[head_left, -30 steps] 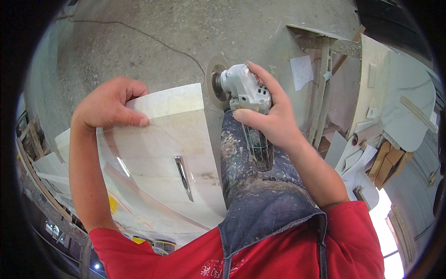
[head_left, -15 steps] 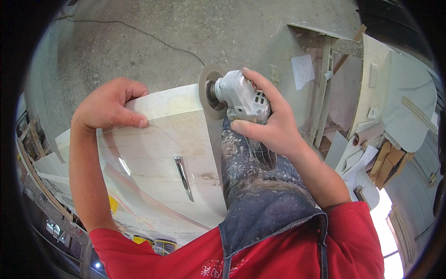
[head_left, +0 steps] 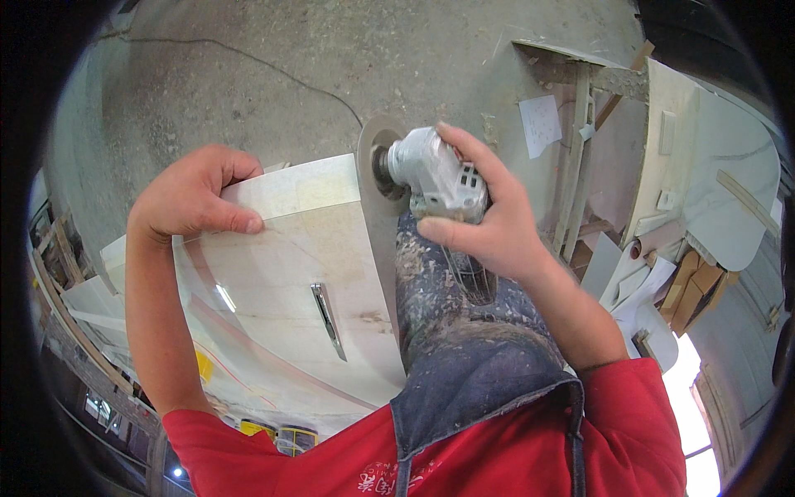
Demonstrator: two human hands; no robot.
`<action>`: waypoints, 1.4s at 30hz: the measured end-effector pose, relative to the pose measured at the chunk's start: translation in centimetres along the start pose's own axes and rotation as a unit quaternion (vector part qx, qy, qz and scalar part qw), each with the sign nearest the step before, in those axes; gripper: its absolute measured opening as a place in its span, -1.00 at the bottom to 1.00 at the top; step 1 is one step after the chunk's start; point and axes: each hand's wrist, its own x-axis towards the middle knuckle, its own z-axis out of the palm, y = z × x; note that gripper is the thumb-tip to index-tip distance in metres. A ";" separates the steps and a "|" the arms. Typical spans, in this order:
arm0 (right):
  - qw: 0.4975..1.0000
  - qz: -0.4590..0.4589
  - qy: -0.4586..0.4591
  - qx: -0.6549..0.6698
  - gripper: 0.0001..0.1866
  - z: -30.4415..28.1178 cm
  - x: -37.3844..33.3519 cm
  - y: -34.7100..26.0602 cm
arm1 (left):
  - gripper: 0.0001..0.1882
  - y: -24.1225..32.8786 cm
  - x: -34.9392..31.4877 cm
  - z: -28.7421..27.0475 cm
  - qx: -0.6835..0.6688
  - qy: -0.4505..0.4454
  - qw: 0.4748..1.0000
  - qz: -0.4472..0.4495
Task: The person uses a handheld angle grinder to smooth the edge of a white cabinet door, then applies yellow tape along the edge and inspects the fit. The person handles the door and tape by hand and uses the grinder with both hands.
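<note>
My right hand (head_left: 505,224) is wrapped round the grey body of an angle grinder (head_left: 435,174). Its round disc (head_left: 375,137) stands upright, edge towards the far side, close beside the right end of a pale strip (head_left: 306,189). This strip runs along the far edge of a glossy, light stone-look slab (head_left: 265,265). My left hand (head_left: 190,195) grips the strip, thumb on top and fingers curled over the far side, their tips hidden. A slim metal utility knife (head_left: 329,321) lies on the slab, nearer to me.
A dark cable (head_left: 281,70) crosses the concrete floor (head_left: 248,99). At right are a wooden frame with a paper sheet (head_left: 540,126), leaning panels (head_left: 729,166) and a cardboard box (head_left: 696,290). Yellow-and-dark buckets (head_left: 294,439) stand by the slab's near side.
The grinder and my right hand have shifted slightly right, and the disc has moved a little off the strip's end. My left hand keeps its grip almost in place.
</note>
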 end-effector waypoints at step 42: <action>0.992 0.079 0.055 0.080 -0.07 0.9 3.8 1.6 | -0.61 0.3 -0.2 -0.3 -0.028 -0.013 0.999 -0.032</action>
